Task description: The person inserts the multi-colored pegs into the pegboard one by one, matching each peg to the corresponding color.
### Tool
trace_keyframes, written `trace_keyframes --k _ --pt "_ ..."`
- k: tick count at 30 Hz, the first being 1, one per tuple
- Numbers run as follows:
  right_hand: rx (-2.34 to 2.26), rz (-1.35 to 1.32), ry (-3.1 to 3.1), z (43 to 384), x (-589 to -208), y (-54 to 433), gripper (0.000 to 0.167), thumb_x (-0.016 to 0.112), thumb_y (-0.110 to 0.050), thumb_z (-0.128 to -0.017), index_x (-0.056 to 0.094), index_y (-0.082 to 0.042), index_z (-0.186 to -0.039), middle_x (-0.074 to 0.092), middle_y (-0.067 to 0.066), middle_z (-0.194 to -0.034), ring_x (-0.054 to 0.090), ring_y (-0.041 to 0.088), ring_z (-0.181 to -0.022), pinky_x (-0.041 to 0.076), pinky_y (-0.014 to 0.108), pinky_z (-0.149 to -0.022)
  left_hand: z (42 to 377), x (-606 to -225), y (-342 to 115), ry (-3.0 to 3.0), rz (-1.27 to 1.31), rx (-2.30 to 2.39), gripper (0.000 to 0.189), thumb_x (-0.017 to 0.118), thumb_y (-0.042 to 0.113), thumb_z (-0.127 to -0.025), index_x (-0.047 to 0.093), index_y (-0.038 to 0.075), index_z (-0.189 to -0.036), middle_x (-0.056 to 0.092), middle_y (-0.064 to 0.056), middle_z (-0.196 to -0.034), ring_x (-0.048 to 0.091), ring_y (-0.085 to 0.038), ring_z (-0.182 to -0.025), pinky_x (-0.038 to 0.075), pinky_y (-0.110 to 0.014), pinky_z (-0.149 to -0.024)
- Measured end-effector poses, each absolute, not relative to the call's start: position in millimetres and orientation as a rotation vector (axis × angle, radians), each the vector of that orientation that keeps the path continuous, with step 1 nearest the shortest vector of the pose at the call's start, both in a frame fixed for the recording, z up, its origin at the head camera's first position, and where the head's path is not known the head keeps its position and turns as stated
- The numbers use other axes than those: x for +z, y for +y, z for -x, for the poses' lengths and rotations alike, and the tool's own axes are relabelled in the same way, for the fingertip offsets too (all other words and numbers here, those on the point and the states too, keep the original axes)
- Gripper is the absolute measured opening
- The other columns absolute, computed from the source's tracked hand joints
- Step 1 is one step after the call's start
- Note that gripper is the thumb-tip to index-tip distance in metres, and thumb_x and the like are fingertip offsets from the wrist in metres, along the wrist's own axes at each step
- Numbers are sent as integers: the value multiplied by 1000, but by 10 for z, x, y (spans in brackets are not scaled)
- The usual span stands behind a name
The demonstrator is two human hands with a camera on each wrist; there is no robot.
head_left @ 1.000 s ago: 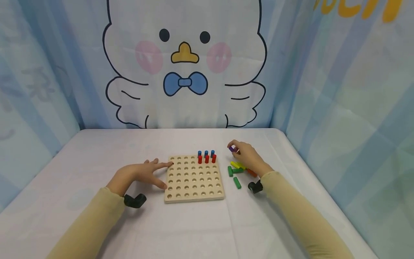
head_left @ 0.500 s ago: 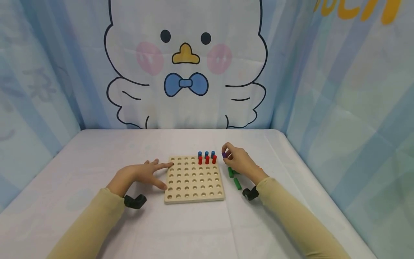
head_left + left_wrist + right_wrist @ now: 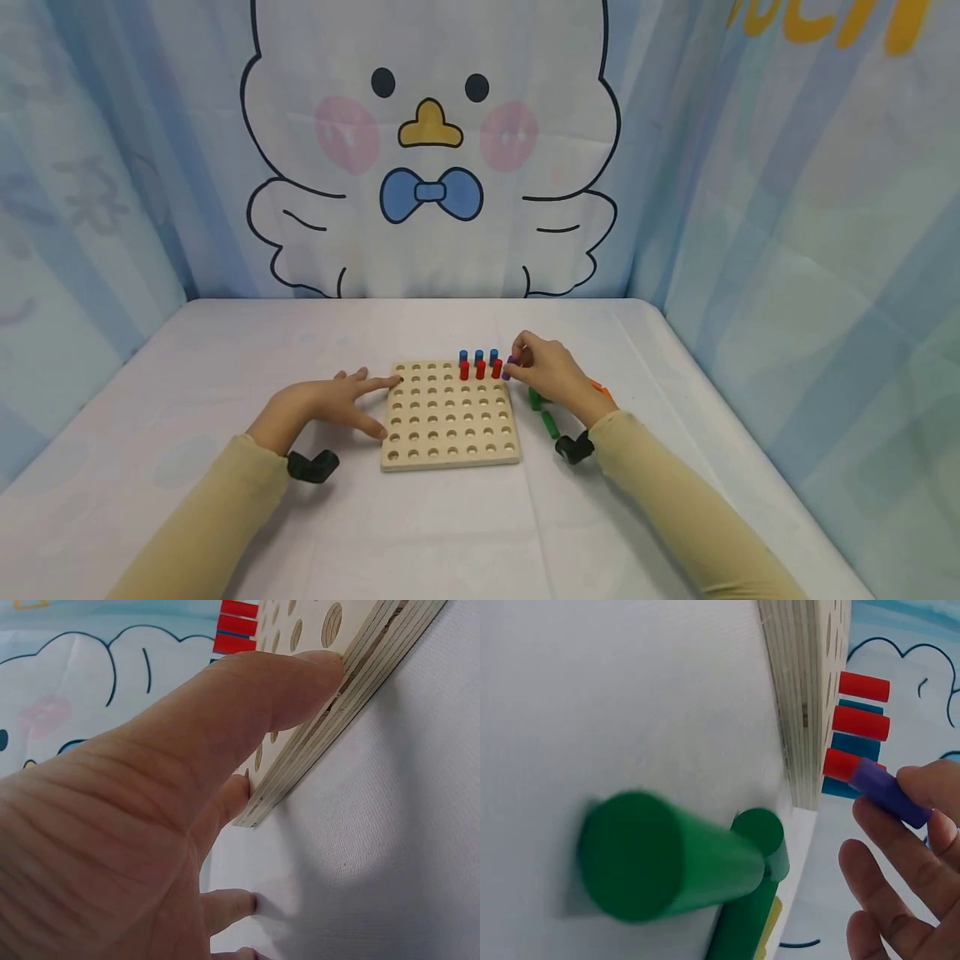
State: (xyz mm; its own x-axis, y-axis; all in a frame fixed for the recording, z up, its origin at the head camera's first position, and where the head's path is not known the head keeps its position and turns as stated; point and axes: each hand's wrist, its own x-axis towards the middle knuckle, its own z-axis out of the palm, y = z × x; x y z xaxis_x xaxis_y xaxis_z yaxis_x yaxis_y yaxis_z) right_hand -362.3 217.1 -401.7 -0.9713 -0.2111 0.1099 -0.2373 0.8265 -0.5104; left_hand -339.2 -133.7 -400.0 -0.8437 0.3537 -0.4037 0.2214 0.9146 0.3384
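Observation:
A square wooden pegboard [image 3: 450, 464] lies on the table. Three blue pegs [image 3: 478, 357] stand in its back row at the right, with three red pegs [image 3: 480, 372] in front of them. My left hand [image 3: 326, 402] has its fingers spread, thumb and index fingertip touching the board's left edge. Beyond the board's right back corner, my right hand [image 3: 553, 373] pinches a purple peg [image 3: 889, 793] between thumb and fingers. In the right wrist view the peg is tilted and overlaps the end red peg; whether they touch I cannot tell.
Several green pegs [image 3: 667, 859] lie loose on the table right of the board, under and near my right hand. A yellow piece [image 3: 771, 930] shows behind them. Orange pegs [image 3: 603, 392] sit partly hidden by my right wrist. A printed curtain [image 3: 427, 250] hangs behind the table.
My right hand has carried the purple peg left and towards the board's right back corner, turning the peg more upright. The left hand and the board have stayed put.

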Motion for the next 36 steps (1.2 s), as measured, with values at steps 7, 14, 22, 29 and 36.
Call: trace_keyframes --k 7,14,22,29,36 --pt "854 -374 -2959 3632 -4055 2138 20 75 -32 -96 61 -17 -98 65 1 -82 56 18 -71 44 27 -60 3398 -4003 -1336 2606 -426 381 102 79 62 -82 28 30 -164 11 -29 -170 5 -59 -154 12 -84 -112" --pt "864 -339 -2992 3638 -4109 2137 21 76 -33 -96 62 -18 -102 67 1 -86 57 19 -72 46 27 -58 3403 -4013 -1336 2612 -441 375 101 78 62 -83 28 30 -165 11 -29 -170 5 -59 -154 12 -84 -112" --pt "874 -369 -2977 3622 -4114 2099 21 76 -32 -96 63 -18 -103 71 -1 -89 59 18 -73 48 27 -59 3382 -4003 -1328 2612 -432 385 102 79 61 -82 28 30 -165 11 -29 -170 5 -59 -154 13 -84 -112" --pt "802 -403 -2961 3614 -4113 2075 19 77 -31 -95 63 -18 -101 70 -3 -89 59 17 -76 49 27 -64 3372 -3996 -1325 2609 -422 395 102 79 61 -82 28 29 -165 11 -29 -170 4 -58 -154 13 -83 -112" --pt "629 -515 -2906 3589 -4096 2055 21 72 -41 -98 68 -21 -93 68 -6 -84 58 15 -77 48 28 -66 3372 -3997 -1328 2612 -432 396 101 79 60 -83 29 29 -165 11 -29 -170 5 -58 -154 13 -83 -112"
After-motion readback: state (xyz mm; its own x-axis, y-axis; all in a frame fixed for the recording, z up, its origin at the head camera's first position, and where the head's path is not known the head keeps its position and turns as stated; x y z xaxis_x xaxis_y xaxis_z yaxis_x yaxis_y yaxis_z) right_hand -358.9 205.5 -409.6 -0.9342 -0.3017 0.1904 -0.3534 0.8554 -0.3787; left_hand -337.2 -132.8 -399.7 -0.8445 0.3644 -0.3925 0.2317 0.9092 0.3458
